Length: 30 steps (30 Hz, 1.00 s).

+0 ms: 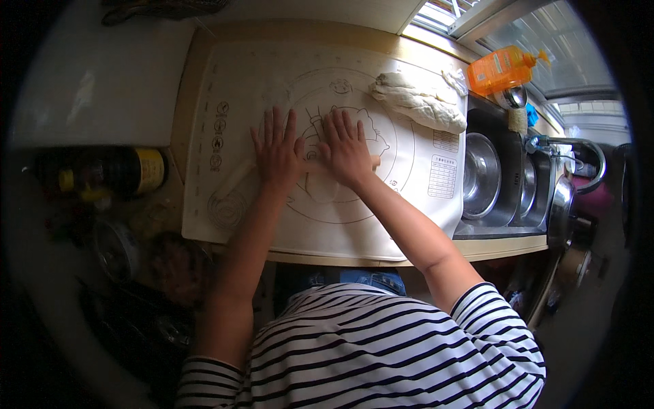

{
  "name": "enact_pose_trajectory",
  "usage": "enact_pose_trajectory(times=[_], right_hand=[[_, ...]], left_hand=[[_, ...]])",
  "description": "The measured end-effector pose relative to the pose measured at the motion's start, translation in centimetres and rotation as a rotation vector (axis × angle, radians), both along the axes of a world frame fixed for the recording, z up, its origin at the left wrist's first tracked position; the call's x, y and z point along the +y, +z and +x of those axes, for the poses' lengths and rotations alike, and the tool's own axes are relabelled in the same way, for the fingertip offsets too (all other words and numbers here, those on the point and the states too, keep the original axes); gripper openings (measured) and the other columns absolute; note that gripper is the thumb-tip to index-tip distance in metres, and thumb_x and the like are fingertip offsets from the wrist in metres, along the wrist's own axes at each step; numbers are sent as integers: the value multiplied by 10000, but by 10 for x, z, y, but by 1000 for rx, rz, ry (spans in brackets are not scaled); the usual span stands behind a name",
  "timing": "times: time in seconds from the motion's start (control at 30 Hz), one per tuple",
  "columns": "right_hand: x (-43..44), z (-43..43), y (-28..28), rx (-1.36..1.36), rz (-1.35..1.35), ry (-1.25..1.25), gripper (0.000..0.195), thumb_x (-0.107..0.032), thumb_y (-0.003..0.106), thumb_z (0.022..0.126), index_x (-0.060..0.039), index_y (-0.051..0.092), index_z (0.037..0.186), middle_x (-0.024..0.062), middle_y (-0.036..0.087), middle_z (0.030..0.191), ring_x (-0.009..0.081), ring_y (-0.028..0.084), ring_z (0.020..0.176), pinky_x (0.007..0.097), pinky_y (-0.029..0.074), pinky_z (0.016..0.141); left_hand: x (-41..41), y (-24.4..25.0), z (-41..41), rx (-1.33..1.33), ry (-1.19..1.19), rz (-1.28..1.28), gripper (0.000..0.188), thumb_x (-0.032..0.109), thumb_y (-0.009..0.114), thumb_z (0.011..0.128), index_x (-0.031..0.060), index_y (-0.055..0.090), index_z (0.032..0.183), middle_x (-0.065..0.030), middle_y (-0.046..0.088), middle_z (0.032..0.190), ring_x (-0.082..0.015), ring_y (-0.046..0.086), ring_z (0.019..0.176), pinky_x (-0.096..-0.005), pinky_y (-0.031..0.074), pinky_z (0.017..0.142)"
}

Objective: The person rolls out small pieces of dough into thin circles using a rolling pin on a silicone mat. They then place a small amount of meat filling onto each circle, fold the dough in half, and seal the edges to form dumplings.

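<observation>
A pale silicone kneading mat (429, 214), printed with circles, a cat figure and tables, covers the counter before me. My left hand (278, 151) lies palm down near its middle, fingers spread and stretched forward. Beside it, my right hand (347, 148) is also palm down with fingers extended. A tan, rounded end of what looks like a wooden rolling pin (376, 162) sticks out past my right palm; the hands hide most of it. Just below the hands lies a pale, flat piece, apparently dough (322, 188). A large lump of white dough (416, 102) rests at the mat's upper right.
Right of the mat, a steel sink (516, 199) holds a metal basin (480, 176) under a curved faucet (595, 158). An orange pump bottle (500, 70) stands by the window. Dark bottles with yellow caps and labels (117, 171) are at the left.
</observation>
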State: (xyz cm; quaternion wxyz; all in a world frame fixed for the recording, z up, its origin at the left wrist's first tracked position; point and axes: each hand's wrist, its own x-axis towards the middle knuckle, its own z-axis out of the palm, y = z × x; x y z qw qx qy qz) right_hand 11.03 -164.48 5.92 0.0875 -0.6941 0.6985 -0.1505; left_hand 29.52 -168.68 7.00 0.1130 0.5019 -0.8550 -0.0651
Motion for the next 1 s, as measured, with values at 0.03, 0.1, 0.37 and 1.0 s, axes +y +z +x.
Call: enact_pose_trajectory(times=[0.03, 0.1, 0.37, 1.0], right_hand=[[7, 1, 2, 28, 40, 26, 717, -345, 554, 1001, -15, 344, 1602, 208, 316, 1677, 381, 267, 1565, 577, 212, 1257], [58, 8, 10, 88, 128, 71, 740, -386, 569, 987, 13, 377, 1580, 219, 345, 1661, 393, 278, 1557, 573, 229, 1251], [118, 18, 27, -74, 238, 10, 777, -356, 598, 994, 40, 308, 1596, 251, 288, 1673, 431, 239, 1566, 591, 202, 1256], [22, -28, -1, 54, 21, -135, 742, -503, 532, 1003, -70, 397, 1591, 168, 362, 1664, 348, 254, 1576, 634, 171, 1256]], left_hand=[[-1, -8, 2, 14, -20, 7, 660, 334, 557, 1038, 98, 356, 1620, -184, 258, 1711, -364, 204, 1595, -658, 128, 1253], [18, -17, 13, 28, -74, 117, 635, 346, 552, 1041, 105, 391, 1606, -171, 266, 1711, -359, 196, 1599, -649, 133, 1256], [72, 4, 32, -23, -226, 279, 669, 320, 516, 1062, 104, 289, 1653, -193, 240, 1717, -389, 187, 1596, -650, 101, 1259], [-40, 12, -44, -113, -265, 53, 606, 270, 513, 1047, 92, 376, 1610, -240, 243, 1699, -406, 227, 1577, -678, 143, 1240]])
